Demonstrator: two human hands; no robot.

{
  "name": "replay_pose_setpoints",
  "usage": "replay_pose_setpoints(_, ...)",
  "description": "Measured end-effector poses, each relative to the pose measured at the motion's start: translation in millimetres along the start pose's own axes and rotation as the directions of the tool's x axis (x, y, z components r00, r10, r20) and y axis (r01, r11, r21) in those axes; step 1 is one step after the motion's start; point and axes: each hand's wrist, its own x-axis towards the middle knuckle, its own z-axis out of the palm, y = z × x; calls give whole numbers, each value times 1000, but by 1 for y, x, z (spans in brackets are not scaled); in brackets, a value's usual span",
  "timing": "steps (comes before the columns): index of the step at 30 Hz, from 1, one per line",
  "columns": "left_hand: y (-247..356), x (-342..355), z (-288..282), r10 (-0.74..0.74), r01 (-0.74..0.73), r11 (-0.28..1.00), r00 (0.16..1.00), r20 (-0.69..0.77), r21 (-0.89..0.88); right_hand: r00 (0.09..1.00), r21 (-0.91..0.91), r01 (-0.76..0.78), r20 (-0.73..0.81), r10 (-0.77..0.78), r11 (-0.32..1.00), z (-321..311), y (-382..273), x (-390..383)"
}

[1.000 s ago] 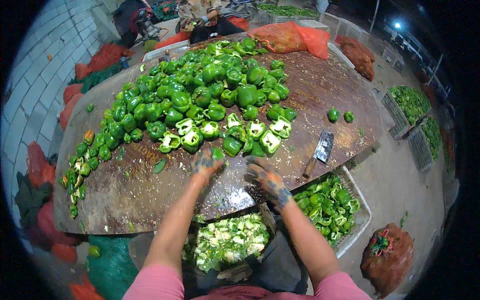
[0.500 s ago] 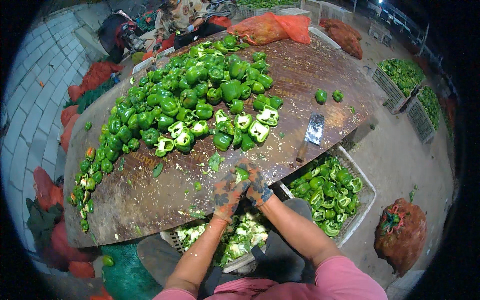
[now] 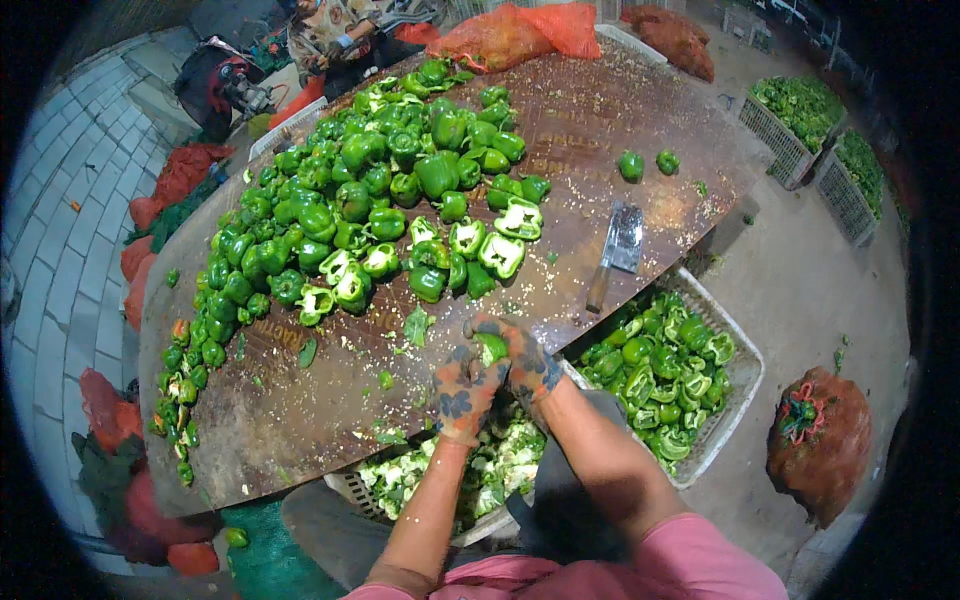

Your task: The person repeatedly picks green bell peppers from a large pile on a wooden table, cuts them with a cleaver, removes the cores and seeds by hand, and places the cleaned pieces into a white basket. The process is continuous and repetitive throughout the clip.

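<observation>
Both my hands wear patterned gloves and meet at the near edge of the table, above a crate of pale pepper scraps [image 3: 505, 470]. A green bell pepper piece [image 3: 491, 347] is gripped between them. My left hand [image 3: 466, 395] closes round its lower left side, and my right hand [image 3: 525, 360] holds it from the upper right. Fingers hide most of the piece. Just beyond lie halved bell peppers [image 3: 501, 255] with pale insides facing up, at the front of a big heap of whole green bell peppers [image 3: 350, 200].
A cleaver [image 3: 622, 245] lies on the brown table [image 3: 620, 120] to the right. Below it stands a white crate [image 3: 742, 400] of cut peppers. A red mesh sack [image 3: 820, 445] sits on the floor, with crates of greens [image 3: 797, 105] behind. Another person [image 3: 340, 40] is at the far side.
The view has shifted slightly, so the table appears a little lower and further left. Both hands still hold the pepper piece, and my right hand's fingers sit further over it.
</observation>
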Motion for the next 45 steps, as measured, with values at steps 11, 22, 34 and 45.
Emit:
replay_pose_setpoints(11, 0, 6, 24, -13, 16, 932, 1000, -11, 362, 944, 537, 323, -243, -224, 779, -3, -2, 5)
replay_pose_setpoints(22, -93, 199, -37, -191, 272, 842, 958, -215, 465, 743, -997, -74, -69, -666, 20, -73, -75, -71)
replay_pose_setpoints(34, -71, 139, -25, -11, 8, 1000, 989, 149, 19, 960, -373, 179, -135, -244, 910, 9, -38, 66)
replay_pose_setpoints(45, -20, 30, -37, 180, -251, 918, 953, 243, 307, 994, 49, 103, 26, -104, 993, 2, 8, 17)
